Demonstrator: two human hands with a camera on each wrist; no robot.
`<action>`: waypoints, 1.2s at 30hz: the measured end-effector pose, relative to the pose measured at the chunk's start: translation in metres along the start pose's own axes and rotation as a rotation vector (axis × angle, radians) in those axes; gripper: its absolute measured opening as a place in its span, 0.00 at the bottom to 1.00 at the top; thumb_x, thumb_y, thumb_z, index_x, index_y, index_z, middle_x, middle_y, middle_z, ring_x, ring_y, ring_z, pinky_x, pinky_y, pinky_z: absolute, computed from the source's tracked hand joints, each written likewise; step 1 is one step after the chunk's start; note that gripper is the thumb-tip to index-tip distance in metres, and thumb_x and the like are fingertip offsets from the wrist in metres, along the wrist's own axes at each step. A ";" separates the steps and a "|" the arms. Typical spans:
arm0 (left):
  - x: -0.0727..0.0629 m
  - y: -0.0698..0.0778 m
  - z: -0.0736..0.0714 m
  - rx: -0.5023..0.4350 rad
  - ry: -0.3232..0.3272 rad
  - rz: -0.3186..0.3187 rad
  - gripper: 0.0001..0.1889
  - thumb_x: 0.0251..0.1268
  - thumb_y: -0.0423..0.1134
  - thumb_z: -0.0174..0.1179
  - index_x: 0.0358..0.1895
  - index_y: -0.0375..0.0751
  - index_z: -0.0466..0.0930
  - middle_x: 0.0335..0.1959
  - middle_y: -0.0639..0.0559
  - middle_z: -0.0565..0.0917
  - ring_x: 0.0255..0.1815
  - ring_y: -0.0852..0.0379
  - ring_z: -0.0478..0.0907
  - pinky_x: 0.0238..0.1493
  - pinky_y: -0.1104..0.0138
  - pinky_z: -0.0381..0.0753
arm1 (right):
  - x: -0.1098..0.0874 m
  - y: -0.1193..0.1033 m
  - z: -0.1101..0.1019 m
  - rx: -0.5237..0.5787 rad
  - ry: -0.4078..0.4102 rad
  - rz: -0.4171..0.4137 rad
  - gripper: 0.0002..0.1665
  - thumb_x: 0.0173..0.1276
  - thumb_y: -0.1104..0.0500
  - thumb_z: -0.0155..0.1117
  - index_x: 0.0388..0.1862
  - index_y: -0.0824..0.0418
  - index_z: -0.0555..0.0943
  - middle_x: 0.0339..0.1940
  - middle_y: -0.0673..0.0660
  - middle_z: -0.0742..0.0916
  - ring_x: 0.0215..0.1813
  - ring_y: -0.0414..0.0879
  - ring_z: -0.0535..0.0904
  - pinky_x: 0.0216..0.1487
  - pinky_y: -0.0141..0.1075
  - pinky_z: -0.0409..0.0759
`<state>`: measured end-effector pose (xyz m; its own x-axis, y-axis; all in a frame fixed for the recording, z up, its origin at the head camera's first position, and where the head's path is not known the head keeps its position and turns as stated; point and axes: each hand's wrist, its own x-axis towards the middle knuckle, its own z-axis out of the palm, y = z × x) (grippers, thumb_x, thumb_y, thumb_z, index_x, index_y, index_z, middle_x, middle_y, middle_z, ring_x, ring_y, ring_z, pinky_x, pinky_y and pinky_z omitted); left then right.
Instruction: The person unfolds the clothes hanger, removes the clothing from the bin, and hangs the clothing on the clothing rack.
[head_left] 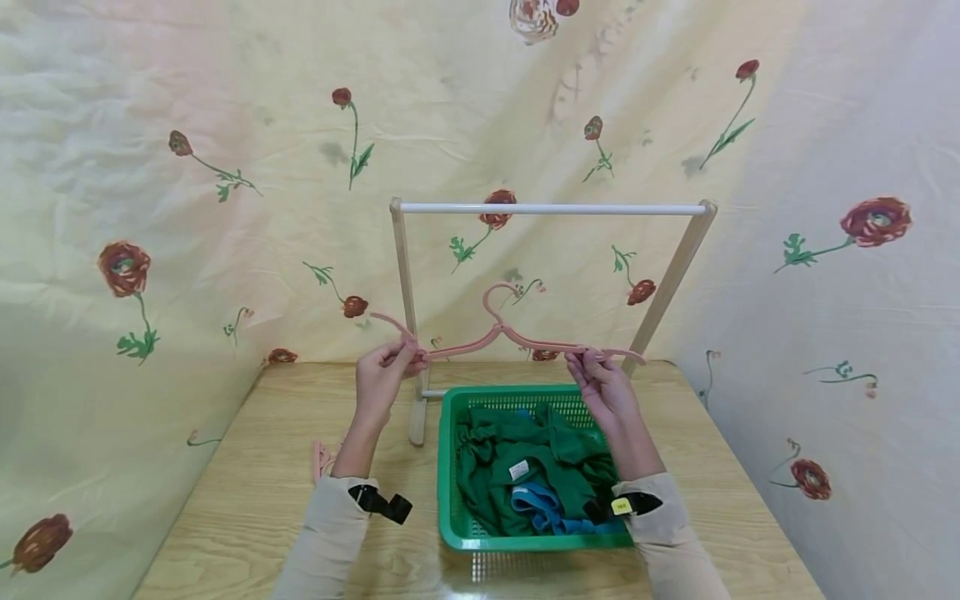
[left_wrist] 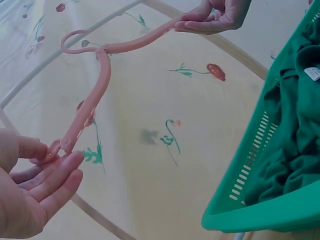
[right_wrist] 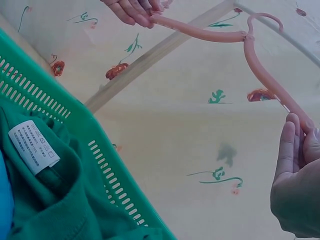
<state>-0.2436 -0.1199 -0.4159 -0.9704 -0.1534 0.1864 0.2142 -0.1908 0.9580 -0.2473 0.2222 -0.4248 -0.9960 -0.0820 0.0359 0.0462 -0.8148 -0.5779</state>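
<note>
A pink folding clothes hanger (head_left: 480,340) is held up in the air, its hook on top and its arms spread out to both sides. My left hand (head_left: 385,375) pinches the left arm of the hanger between thumb and fingers. On the other side, my right hand (head_left: 606,387) pinches the right arm near its end joint. Below the hands stands a green plastic basket (head_left: 446,467) with green clothes (head_left: 551,454) and a blue cloth (head_left: 536,502) in it. A white label shows on the green clothes in the right wrist view.
Behind the hanger rises a wooden rack with a white rail (head_left: 555,209). Another pink thing (head_left: 322,461), partly hidden by the left forearm, lies on the wooden table (head_left: 225,500). Flowered cloth (head_left: 300,208) hangs behind and at both sides.
</note>
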 end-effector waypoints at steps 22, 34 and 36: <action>0.007 -0.011 0.003 -0.305 0.007 0.056 0.06 0.76 0.32 0.58 0.44 0.30 0.80 0.34 0.52 0.91 0.36 0.59 0.90 0.48 0.65 0.87 | 0.004 0.012 0.003 0.127 -0.050 -0.003 0.21 0.81 0.67 0.41 0.29 0.66 0.79 0.39 0.60 0.90 0.44 0.50 0.91 0.52 0.34 0.86; 0.007 -0.016 0.007 -0.321 0.063 0.119 0.08 0.76 0.35 0.58 0.43 0.31 0.80 0.34 0.54 0.91 0.36 0.60 0.90 0.47 0.67 0.87 | 0.008 0.018 0.009 0.147 -0.002 0.002 0.19 0.79 0.66 0.46 0.29 0.66 0.80 0.37 0.60 0.91 0.43 0.49 0.91 0.51 0.34 0.87; 0.006 -0.016 0.008 -0.319 0.076 0.141 0.08 0.76 0.35 0.58 0.43 0.31 0.80 0.34 0.54 0.91 0.36 0.60 0.90 0.46 0.67 0.88 | 0.008 0.019 0.010 0.143 -0.005 -0.005 0.18 0.79 0.66 0.47 0.30 0.66 0.81 0.38 0.60 0.91 0.43 0.49 0.91 0.51 0.34 0.87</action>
<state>-0.2539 -0.1104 -0.4286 -0.9202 -0.2696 0.2838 0.3813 -0.4536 0.8055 -0.2531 0.2003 -0.4272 -0.9958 -0.0806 0.0428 0.0524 -0.8887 -0.4555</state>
